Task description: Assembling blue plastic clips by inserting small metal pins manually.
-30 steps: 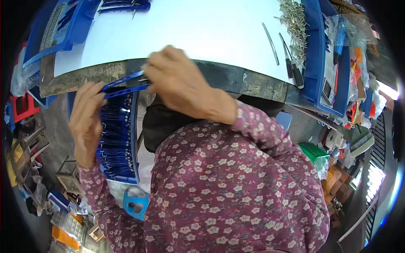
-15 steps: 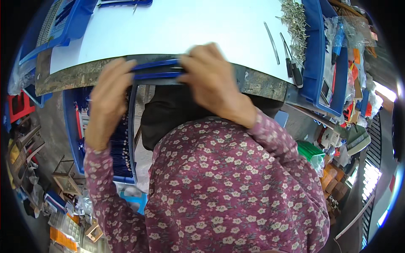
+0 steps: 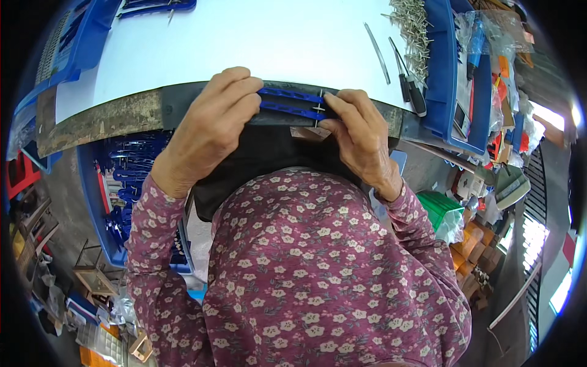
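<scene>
A blue plastic frame of two long slotted strips (image 3: 287,111) lies level over the near edge of the worktable. My left hand (image 3: 214,119) closes its fingers around the left end and hides it. At the right end, a thin silvery metal pin (image 3: 319,109) crosses both strips. My right hand (image 3: 362,131) pinches beside this pin with thumb and forefinger, touching that end of the blue frame. Under the frame, a dark strip (image 3: 177,109) covers part of the table's edge.
Loose metal pins (image 3: 411,37) are heaped at the back right, near tweezers (image 3: 377,54) and a black-handled tool (image 3: 416,95). A blue bin (image 3: 441,79) stands to their right. Below the table at left, another bin holds several blue parts (image 3: 131,177). More blue pieces (image 3: 156,7) lie at the far left.
Both hands and the blue frame have moved right along the table edge. The crossing metal pin now shows clearly beside my right fingers. The blue parts in the lower left bin are more exposed.
</scene>
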`<state>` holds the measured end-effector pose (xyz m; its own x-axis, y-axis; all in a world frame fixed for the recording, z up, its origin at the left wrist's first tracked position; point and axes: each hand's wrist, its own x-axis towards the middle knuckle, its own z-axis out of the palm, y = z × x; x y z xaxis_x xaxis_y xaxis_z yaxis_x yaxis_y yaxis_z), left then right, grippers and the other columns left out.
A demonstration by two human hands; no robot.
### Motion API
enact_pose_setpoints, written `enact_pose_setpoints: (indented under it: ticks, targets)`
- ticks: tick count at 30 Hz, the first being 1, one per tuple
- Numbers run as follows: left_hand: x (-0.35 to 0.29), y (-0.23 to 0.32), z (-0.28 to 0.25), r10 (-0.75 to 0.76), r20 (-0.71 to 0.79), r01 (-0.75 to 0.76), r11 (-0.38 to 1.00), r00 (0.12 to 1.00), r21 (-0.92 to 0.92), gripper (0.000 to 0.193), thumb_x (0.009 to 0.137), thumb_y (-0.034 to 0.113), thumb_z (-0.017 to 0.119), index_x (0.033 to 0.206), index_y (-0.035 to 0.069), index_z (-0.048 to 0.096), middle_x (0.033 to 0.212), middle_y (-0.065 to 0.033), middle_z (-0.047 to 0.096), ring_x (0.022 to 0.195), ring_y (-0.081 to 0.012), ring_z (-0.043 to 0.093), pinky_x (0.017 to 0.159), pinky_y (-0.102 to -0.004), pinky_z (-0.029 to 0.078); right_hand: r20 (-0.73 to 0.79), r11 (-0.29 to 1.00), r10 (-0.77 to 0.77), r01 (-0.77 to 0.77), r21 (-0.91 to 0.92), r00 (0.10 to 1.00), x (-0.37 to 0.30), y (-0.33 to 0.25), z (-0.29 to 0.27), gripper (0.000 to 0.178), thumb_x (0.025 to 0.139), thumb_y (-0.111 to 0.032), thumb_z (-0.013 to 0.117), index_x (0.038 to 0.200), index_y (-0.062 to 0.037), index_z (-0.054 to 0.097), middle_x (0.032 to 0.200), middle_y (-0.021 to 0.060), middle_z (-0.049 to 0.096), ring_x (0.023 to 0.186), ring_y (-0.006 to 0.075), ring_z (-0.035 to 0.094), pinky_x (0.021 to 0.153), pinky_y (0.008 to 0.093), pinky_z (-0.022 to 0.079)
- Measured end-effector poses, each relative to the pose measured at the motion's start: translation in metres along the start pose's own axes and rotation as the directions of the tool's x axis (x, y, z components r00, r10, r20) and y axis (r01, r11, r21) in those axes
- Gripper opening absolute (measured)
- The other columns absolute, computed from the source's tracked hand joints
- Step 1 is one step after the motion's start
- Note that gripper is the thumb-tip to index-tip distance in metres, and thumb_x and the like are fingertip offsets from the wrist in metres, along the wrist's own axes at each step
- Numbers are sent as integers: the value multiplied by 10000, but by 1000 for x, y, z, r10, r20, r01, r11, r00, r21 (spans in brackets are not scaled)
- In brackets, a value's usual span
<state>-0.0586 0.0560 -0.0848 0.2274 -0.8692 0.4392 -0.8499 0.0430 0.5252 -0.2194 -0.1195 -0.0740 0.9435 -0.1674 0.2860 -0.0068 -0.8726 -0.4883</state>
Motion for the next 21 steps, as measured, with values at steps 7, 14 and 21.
enact_pose_setpoints:
  ticks: [7,14,21]
  targets:
    - [-38,-19,-53,-184,-61,192,965,981,179,161,702,-107,550,840,-29,578,971,-127,617,981,-294,561,828,-357,460,-111,955,-255,268,124,960,45,-28,62,297,649,-21,652,904,40,514,785,124,501,669,248,519,559,343,441]
    - [-52,0,-69,-298,-78,308,931,951,195,154,732,-110,522,856,-41,580,1014,-138,613,1018,-297,553,887,-375,421,-62,922,-308,314,228,949,56,-43,62,280,655,-22,648,888,41,506,788,134,490,684,267,506,574,342,431]
    - [-2,0,-3,-42,-32,43,999,999,24,177,663,-107,552,827,-45,530,981,-129,567,996,-290,530,811,-349,475,-44,998,-10,13,66,999,9,-7,8,330,643,19,680,945,17,548,841,130,522,704,272,539,591,322,441]
